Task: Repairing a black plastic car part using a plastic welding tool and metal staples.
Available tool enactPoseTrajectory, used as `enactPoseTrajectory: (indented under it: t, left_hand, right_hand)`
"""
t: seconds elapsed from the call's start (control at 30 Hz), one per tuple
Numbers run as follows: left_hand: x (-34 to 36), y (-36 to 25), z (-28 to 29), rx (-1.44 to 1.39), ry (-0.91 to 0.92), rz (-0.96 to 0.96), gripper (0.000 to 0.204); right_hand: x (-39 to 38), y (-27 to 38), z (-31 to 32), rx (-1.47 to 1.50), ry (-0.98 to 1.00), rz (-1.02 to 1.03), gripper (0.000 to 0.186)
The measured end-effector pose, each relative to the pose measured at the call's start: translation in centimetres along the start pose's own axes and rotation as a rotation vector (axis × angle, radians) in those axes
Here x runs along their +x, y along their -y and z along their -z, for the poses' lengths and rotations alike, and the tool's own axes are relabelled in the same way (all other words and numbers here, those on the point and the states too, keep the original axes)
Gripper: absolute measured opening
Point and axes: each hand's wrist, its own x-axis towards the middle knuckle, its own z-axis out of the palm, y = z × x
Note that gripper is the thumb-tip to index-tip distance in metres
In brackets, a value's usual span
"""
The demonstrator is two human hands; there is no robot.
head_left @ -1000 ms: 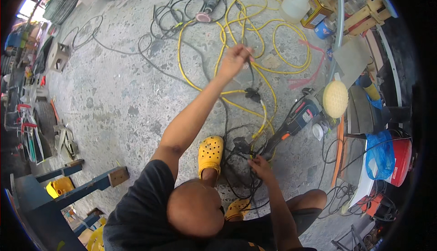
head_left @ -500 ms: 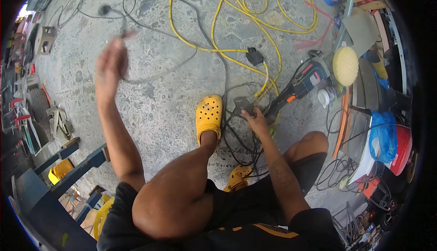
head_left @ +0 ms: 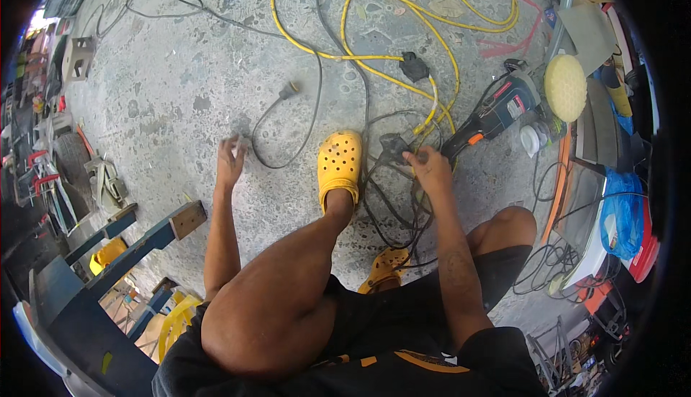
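My left hand [head_left: 231, 162] is over the floor at the left, its fingers loosely bent and apart, the tips slightly blurred. No held object shows in it. To its right is a dark plug [head_left: 288, 90] on a looped grey cord [head_left: 314, 113], apart from the hand. My right hand [head_left: 432, 172] pinches the edge of a dark, blocky cord connector [head_left: 394, 148] beside my yellow clog [head_left: 340, 159]. Black cords [head_left: 389, 213] tangle below it. A black and grey power polisher [head_left: 497, 113] with a pale yellow foam pad [head_left: 566, 88] lies right of that hand.
A yellow extension cord [head_left: 345, 26] with a black socket end [head_left: 414, 67] coils across the far floor. A clear jar [head_left: 531, 138] stands by the polisher. Blue bench legs [head_left: 144, 253] are at left; a concrete block [head_left: 78, 59] lies beyond. A blue bag [head_left: 622, 213] sits right.
My left hand has come nearer and right, away from the cord. The plug now shows right of it, with its cord looped. My right hand keeps its hold on the connector.
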Motion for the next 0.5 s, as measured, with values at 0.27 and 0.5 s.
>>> enactPoseTrajectory:
  t: [0.27, 0.5]
  left_hand:
    - [11.2, -11.4, -5.9, 0.098, -0.15, -0.286, 0.039]
    - [11.0, -15.6, -5.4, -0.093, 0.035, -0.257, 0.027]
  right_hand:
    - [2.7, -1.2, -3.5, 0.111, -0.024, 0.175, 0.086]
    - [0.4, 0.0, -0.2, 0.172, 0.096, 0.14, 0.1]
